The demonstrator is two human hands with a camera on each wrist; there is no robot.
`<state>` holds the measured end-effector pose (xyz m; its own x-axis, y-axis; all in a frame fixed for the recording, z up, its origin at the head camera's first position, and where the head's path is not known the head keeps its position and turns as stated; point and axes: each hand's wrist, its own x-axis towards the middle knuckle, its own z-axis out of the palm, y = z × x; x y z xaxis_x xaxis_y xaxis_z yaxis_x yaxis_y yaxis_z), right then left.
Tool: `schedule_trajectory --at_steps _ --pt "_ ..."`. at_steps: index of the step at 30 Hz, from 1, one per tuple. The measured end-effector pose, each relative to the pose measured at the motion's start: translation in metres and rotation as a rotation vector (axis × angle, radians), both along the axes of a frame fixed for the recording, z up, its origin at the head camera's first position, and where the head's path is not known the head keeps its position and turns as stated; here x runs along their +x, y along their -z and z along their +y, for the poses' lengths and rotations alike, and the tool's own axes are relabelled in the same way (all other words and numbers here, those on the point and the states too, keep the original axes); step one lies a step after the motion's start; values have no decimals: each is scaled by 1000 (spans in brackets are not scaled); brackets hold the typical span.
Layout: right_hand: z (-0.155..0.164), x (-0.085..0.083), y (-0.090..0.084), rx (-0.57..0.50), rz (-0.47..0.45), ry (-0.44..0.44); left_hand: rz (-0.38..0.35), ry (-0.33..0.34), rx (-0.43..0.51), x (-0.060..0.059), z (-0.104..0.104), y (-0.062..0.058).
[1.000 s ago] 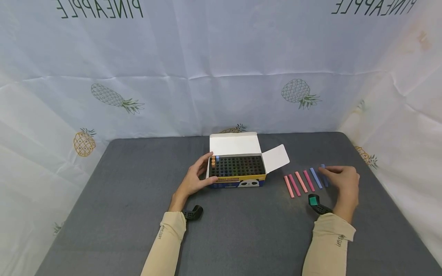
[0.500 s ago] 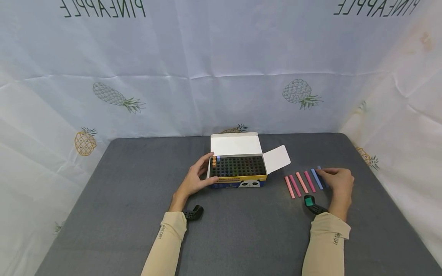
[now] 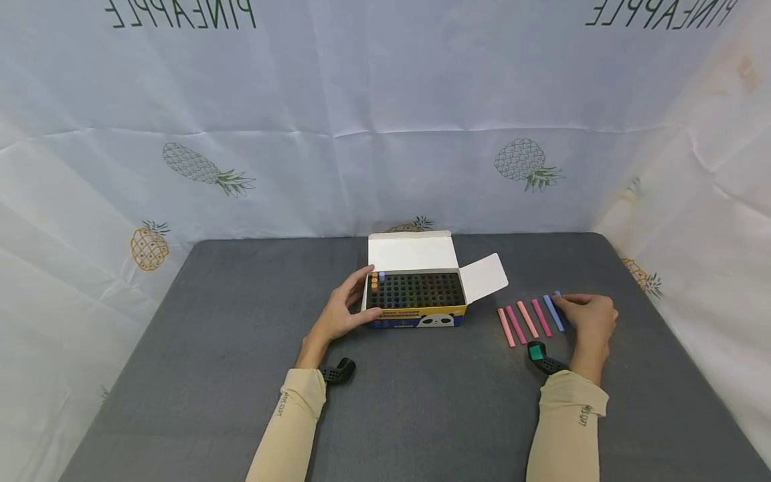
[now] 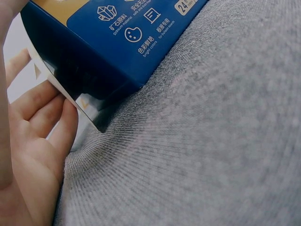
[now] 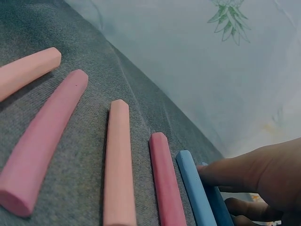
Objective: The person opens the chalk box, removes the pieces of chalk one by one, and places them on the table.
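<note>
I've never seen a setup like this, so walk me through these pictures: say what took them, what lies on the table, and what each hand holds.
No machine here: a person wears three cameras, one on the head and one on each wrist. The head view looks down on a grey table. The left hand holds the end of an open chalk box; its wrist camera shows that box's blue side close up. The right hand touches the far-right blue chalk stick in a row of chalk sticks, pink and blue. Whether it has a real grip on that stick is hidden.
</note>
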<state>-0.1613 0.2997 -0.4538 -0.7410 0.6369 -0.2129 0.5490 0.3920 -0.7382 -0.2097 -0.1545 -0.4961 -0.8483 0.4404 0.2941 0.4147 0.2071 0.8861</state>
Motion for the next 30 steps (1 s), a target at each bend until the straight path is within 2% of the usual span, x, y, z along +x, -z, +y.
schedule_trajectory --at_steps 10,16,19,25,30 --pt "-1 -1 -2 -7 0 5 -11 -5 6 0 0 0" --pt "-2 1 -8 0 48 -3 -14 -14 -1 0 0 0" --pt "-3 1 -13 18 103 -6 -20 -19 -6 1 -1 0" --pt "-8 -1 -31 65 282 9 -15 -10 7 0 -1 1" --pt "-16 -4 -44 -34 435 7 -25 -11 10 -1 0 1"
